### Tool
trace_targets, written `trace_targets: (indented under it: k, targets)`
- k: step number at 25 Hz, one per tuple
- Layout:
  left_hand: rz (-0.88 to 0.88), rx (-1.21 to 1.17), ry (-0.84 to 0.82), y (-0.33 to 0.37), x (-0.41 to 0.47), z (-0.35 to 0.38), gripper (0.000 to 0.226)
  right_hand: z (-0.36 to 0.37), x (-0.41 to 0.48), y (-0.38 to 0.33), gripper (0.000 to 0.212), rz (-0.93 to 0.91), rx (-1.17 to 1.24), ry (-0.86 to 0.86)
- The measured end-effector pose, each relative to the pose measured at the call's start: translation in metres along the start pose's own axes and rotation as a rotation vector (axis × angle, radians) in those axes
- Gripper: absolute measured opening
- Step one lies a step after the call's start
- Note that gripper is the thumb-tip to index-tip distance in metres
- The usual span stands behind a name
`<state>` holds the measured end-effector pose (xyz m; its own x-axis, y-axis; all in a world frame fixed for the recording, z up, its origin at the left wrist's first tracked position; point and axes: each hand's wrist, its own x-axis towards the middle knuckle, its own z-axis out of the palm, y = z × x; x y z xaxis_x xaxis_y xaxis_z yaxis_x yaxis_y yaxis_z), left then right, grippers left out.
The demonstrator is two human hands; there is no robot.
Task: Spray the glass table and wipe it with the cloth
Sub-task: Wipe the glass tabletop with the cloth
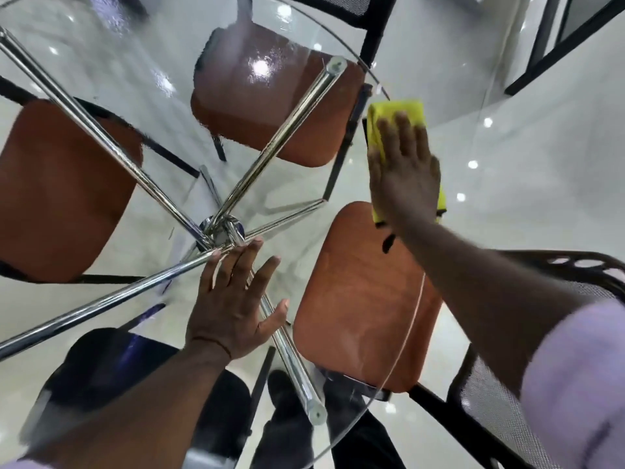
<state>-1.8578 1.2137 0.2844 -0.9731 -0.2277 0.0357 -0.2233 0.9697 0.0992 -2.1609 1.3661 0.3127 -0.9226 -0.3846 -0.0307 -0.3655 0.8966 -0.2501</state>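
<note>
The round glass table (pixel 142 72) fills the head view; its chrome legs (pixel 101 137) cross beneath the clear top. Wet streaks show on the far part of the glass. A folded yellow cloth (pixel 399 113) lies near the table's right edge, pressed flat under my right hand (pixel 404 174), whose fingers are spread over it. My left hand (pixel 233 299) rests palm down on the glass near the middle, fingers apart, holding nothing. No spray bottle is in view.
Three chairs with orange-brown seats stand under the table: one at the left (pixel 57 191), one at the far side (pixel 270 96), one at the right (pixel 365 299). A black mesh chair back (pixel 575 275) is at the right. The glossy white floor (pixel 541 137) surrounds everything.
</note>
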Motion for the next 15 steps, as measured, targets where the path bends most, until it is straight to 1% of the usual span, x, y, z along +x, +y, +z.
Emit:
trace_targets:
  k: [2, 4, 5, 6, 7, 8, 9, 10, 11, 12, 13, 15]
  targets:
    - [-0.007, 0.003, -0.008, 0.000, 0.001, -0.002, 0.074, -0.002, -0.100, 0.006, 0.060, -0.040, -0.026, -0.030]
    - [-0.011, 0.003, -0.016, -0.002, 0.005, -0.007, 0.073, -0.001, -0.163, 0.027, 0.059, -0.207, -0.036, -0.065]
    - [0.001, -0.012, -0.024, 0.000, 0.005, -0.009, 0.073, 0.002, -0.164, 0.043, 0.058, -0.291, -0.065, -0.075]
    - [0.006, -0.025, -0.032, 0.000, 0.007, -0.008, 0.072, 0.004, -0.145, 0.053, 0.058, -0.342, -0.134, -0.074]
    - [0.004, -0.027, -0.040, 0.001, 0.005, -0.005, 0.072, 0.009, -0.125, 0.059, 0.058, -0.305, -0.173, -0.063]
    - [0.003, -0.023, -0.038, 0.001, 0.004, -0.003, 0.072, 0.012, -0.106, 0.064, 0.059, -0.191, -0.148, -0.049]
    - [-0.004, -0.019, -0.040, 0.001, 0.002, -0.003, 0.073, 0.015, -0.099, 0.064, 0.061, -0.022, -0.029, -0.021]
    - [-0.008, -0.018, -0.048, 0.000, 0.002, -0.004, 0.073, 0.013, -0.108, 0.058, 0.061, 0.170, 0.160, 0.000]
    - [-0.001, -0.021, -0.056, -0.001, 0.002, -0.005, 0.073, 0.010, -0.134, 0.052, 0.061, 0.297, 0.339, 0.038]
    - [0.013, -0.031, -0.060, -0.001, 0.002, -0.006, 0.072, 0.003, -0.171, 0.041, 0.063, 0.373, 0.487, 0.101]
    - [0.018, -0.036, -0.057, -0.001, 0.003, -0.007, 0.071, 0.003, -0.220, 0.028, 0.065, 0.427, 0.605, 0.121]
    - [-0.010, -0.021, -0.067, 0.003, 0.000, -0.009, 0.070, 0.006, -0.326, -0.010, 0.072, 0.654, 0.843, 0.024]
